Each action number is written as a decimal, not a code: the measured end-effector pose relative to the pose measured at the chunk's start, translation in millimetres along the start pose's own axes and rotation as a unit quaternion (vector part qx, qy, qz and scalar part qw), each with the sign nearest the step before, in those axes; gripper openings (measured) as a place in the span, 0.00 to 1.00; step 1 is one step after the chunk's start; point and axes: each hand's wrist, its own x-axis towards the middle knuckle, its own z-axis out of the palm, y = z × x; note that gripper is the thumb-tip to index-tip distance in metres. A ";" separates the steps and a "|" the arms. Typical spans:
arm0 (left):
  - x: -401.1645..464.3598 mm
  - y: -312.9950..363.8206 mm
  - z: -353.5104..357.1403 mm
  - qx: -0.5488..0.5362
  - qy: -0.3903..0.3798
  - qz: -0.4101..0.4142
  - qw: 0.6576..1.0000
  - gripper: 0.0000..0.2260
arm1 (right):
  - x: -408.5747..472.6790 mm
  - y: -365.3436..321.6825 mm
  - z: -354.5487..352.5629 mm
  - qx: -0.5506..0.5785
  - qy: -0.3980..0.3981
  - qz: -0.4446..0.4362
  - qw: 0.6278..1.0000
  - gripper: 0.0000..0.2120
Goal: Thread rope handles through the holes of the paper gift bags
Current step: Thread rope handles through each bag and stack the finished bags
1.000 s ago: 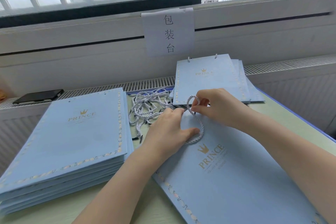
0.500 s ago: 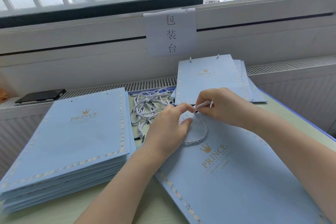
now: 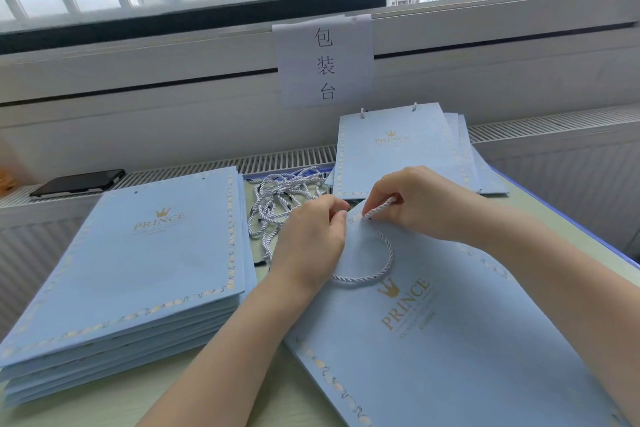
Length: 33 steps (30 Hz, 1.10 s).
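Observation:
A flat light-blue paper gift bag (image 3: pixel 450 340) with a gold "PRINCE" print lies in front of me, its top edge pointing away. A white twisted rope handle (image 3: pixel 377 267) loops over its upper part. My right hand (image 3: pixel 426 204) pinches the rope's free end, whose tip points down at the bag's top edge. My left hand (image 3: pixel 311 239) holds that top edge between thumb and curled fingers, right beside the rope tip. The other rope end runs under my left hand and is hidden.
A stack of flat blue bags (image 3: pixel 138 270) lies at the left. A pile of loose white ropes (image 3: pixel 280 201) sits behind my left hand. Bags with handles (image 3: pixel 398 152) are stacked at the back right. A black phone (image 3: pixel 78 182) lies on the radiator grille.
My right hand turned the coiled rope end out straight and lowered its tip to the bag's top edge. My left hand shifted from the rope loop to the bag's edge.

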 end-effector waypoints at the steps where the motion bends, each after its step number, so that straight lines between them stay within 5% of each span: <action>1: 1.3 0.6 -1.4 -0.021 0.001 -0.019 1.000 0.09 | 0.8 -0.6 1.6 0.001 0.005 -0.004 1.000 0.04; 6: 6.2 4.3 -11.0 -0.118 -0.024 -0.102 0.988 0.11 | 2.2 -1.8 3.5 -0.005 0.017 -0.016 1.000 0.04; 16: 5.2 5.7 -10.7 -0.118 -0.015 -0.061 0.991 0.12 | 0.7 7.3 -5.9 -0.029 0.013 -0.035 0.999 0.03; 20: 3.6 12.0 -18.8 -0.156 -0.015 -0.029 0.987 0.16 | 0.8 9.9 -11.3 -0.017 0.033 -0.017 0.999 0.17; 33: 6.1 11.8 -34.7 -0.317 -0.204 -0.190 0.907 0.11 | -3.8 0.7 -16.1 0.136 -0.007 -0.037 0.990 0.10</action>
